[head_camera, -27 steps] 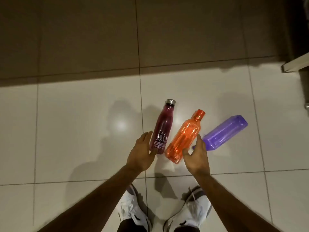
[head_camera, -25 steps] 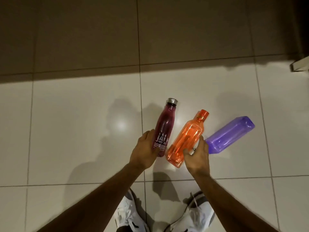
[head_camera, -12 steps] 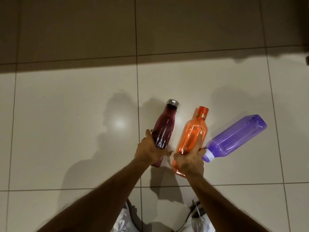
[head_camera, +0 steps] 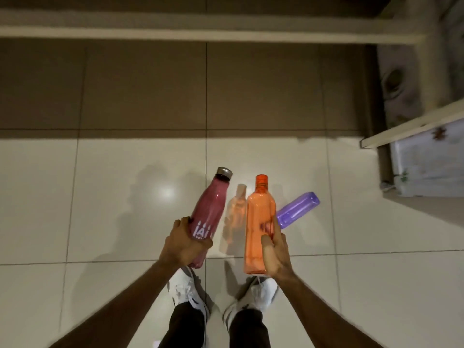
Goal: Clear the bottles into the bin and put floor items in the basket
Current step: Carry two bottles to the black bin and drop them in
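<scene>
My left hand (head_camera: 183, 243) grips the lower body of a dark red bottle (head_camera: 209, 209) with a metal cap and white lettering, lifted off the floor and tilted to the right. My right hand (head_camera: 275, 248) holds an orange plastic bottle (head_camera: 257, 222) upright, and the same hand holds the neck end of a purple bottle (head_camera: 297, 209) that sticks out to the upper right. All three bottles are in the air above the pale tiled floor (head_camera: 100, 197). No bin or basket is in view.
My two white shoes (head_camera: 190, 295) stand on the tiles below the bottles. A bed with a pale frame (head_camera: 411, 124) and flowered sheet fills the right edge. A low ledge (head_camera: 200, 31) runs along the top. Open floor lies to the left.
Both hands closed on the bottles lying on the floor and lifted them. The view rose, so the ledge and the bed came into sight.
</scene>
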Demonstrator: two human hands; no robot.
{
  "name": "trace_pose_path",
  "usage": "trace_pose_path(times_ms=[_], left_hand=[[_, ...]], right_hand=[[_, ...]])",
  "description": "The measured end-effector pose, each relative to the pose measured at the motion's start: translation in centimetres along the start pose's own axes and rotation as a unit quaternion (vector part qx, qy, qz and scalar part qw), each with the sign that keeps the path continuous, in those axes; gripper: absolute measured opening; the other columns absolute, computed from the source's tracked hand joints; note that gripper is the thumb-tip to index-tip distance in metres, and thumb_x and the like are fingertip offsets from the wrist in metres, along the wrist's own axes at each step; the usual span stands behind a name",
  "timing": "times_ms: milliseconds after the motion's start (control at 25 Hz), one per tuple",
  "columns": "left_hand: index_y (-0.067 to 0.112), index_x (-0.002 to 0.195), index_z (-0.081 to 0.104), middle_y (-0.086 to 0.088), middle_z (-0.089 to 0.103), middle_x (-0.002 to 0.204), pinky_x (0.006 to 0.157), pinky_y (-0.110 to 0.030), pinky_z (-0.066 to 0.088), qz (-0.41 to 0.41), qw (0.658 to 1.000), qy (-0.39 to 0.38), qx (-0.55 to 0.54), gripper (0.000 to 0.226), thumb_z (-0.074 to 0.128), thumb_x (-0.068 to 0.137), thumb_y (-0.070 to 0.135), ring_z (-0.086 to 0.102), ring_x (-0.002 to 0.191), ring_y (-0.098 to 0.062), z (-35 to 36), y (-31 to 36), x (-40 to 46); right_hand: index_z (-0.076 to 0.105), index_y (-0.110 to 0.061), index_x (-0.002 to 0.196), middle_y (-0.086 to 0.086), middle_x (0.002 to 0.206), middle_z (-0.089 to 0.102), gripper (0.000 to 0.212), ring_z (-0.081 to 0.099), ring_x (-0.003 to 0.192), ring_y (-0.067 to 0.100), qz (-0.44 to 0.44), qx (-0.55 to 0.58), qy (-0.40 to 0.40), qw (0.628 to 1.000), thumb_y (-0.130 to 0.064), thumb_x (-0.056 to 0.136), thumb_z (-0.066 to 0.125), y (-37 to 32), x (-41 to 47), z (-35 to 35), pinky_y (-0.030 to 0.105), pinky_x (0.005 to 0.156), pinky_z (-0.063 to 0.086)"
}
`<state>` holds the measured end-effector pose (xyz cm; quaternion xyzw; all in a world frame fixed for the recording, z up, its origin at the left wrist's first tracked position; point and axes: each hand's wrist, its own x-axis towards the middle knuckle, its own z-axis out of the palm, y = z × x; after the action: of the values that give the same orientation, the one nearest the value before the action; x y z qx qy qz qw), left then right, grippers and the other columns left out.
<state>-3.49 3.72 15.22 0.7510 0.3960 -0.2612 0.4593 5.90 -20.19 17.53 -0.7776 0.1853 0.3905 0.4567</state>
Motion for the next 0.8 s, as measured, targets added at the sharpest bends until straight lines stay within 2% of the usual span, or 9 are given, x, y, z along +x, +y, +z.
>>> trace_pose_path(times_ms=[80, 160, 240, 360, 400, 480, 640, 720, 800], left_hand=[[0.023, 0.120, 0.055, -0.002, 0.066, 0.108, 0.072, -0.040, 0.064, 0.006, 1.000, -0.001, -0.023, 0.078, 0.086, 0.056, 0.054, 0.072, 0.082, -0.021, -4.8, 3.7, -6.7], [0.023, 0.121, 0.055, -0.001, 0.067, 0.107, 0.074, -0.042, 0.063, 0.015, 0.998, -0.001, -0.056, 0.077, 0.086, 0.057, 0.052, 0.072, 0.085, -0.021, -9.3, 7.3, -13.6], [0.027, 0.122, 0.053, 0.007, 0.068, 0.103, 0.071, -0.033, 0.061, 0.029, 0.996, 0.014, -0.077, 0.081, 0.084, 0.052, 0.054, 0.071, 0.083, -0.013, -13.3, 11.0, -20.6], [0.032, 0.126, 0.048, 0.016, 0.067, 0.100, 0.064, -0.020, 0.054, 0.060, 0.993, 0.042, -0.095, 0.086, 0.081, 0.050, 0.053, 0.070, 0.079, -0.006, -17.9, 14.9, -30.3], [0.033, 0.128, 0.047, 0.017, 0.066, 0.100, 0.063, -0.017, 0.051, 0.066, 0.991, 0.054, -0.104, 0.086, 0.081, 0.051, 0.051, 0.069, 0.078, -0.005, -19.1, 15.6, -33.1], [0.033, 0.127, 0.047, 0.016, 0.065, 0.101, 0.062, -0.017, 0.051, 0.072, 0.985, 0.085, -0.132, 0.083, 0.082, 0.054, 0.048, 0.069, 0.080, -0.005, -21.1, 16.7, -38.5], [0.029, 0.124, 0.049, 0.010, 0.066, 0.102, 0.068, -0.025, 0.055, 0.072, 0.966, 0.155, -0.194, 0.080, 0.082, 0.053, 0.044, 0.069, 0.084, -0.009, -23.1, 16.1, -46.0], [0.027, 0.124, 0.049, 0.005, 0.067, 0.103, 0.072, -0.030, 0.059, 0.065, 0.952, 0.190, -0.230, 0.079, 0.084, 0.055, 0.041, 0.070, 0.086, -0.013, -23.7, 14.8, -49.0], [0.026, 0.124, 0.049, 0.003, 0.067, 0.104, 0.075, -0.035, 0.061, 0.059, 0.938, 0.220, -0.260, 0.078, 0.085, 0.055, 0.040, 0.071, 0.087, -0.015, -24.0, 13.2, -51.3]], right_hand=[[0.054, -0.049, 0.122, 0.002, 0.120, 0.068, 0.027, 0.069, 0.106, 0.023, 0.000, 0.023, -0.053, 0.998, -0.032, 0.104, 0.044, -6.7, -6.4, -3.0, 0.036, 0.079, 0.059], [0.047, -0.049, 0.140, 0.005, 0.132, 0.063, 0.044, 0.064, 0.113, 0.029, 0.009, 0.020, -0.099, 0.995, -0.021, 0.106, 0.038, -13.1, -13.0, -5.9, 0.035, 0.079, 0.055], [0.029, -0.047, 0.152, 0.006, 0.141, 0.053, 0.053, 0.057, 0.119, 0.034, 0.004, -0.024, -0.113, 0.993, -0.023, 0.104, 0.035, -19.4, -19.8, -9.1, 0.042, 0.088, 0.052], [0.028, -0.040, 0.154, 0.012, 0.144, 0.050, 0.050, 0.060, 0.113, 0.046, -0.004, -0.024, -0.132, 0.991, -0.031, 0.106, 0.035, -25.8, -28.6, -12.2, 0.057, 0.095, 0.053], [0.029, -0.038, 0.153, 0.015, 0.143, 0.051, 0.047, 0.060, 0.112, 0.050, -0.019, -0.026, -0.147, 0.989, -0.036, 0.106, 0.035, -27.0, -31.1, -12.8, 0.062, 0.095, 0.052], [0.027, -0.035, 0.153, 0.013, 0.140, 0.050, 0.048, 0.062, 0.111, 0.048, -0.057, -0.056, -0.171, 0.982, -0.048, 0.107, 0.030, -29.0, -36.0, -13.7, 0.065, 0.094, 0.051], [0.016, -0.040, 0.155, 0.007, 0.138, 0.051, 0.063, 0.068, 0.104, 0.033, -0.113, -0.129, -0.220, 0.960, -0.060, 0.100, 0.040, -29.8, -42.2, -14.3, 0.052, 0.087, 0.058], [0.020, -0.039, 0.155, 0.006, 0.131, 0.057, 0.067, 0.070, 0.099, 0.033, -0.135, -0.157, -0.249, 0.946, -0.056, 0.098, 0.050, -30.1, -44.2, -13.7, 0.048, 0.081, 0.061], [0.029, -0.036, 0.153, 0.006, 0.126, 0.062, 0.063, 0.071, 0.098, 0.036, -0.156, -0.174, -0.269, 0.935, -0.047, 0.098, 0.058, -30.6, -45.3, -12.7, 0.052, 0.083, 0.061]])
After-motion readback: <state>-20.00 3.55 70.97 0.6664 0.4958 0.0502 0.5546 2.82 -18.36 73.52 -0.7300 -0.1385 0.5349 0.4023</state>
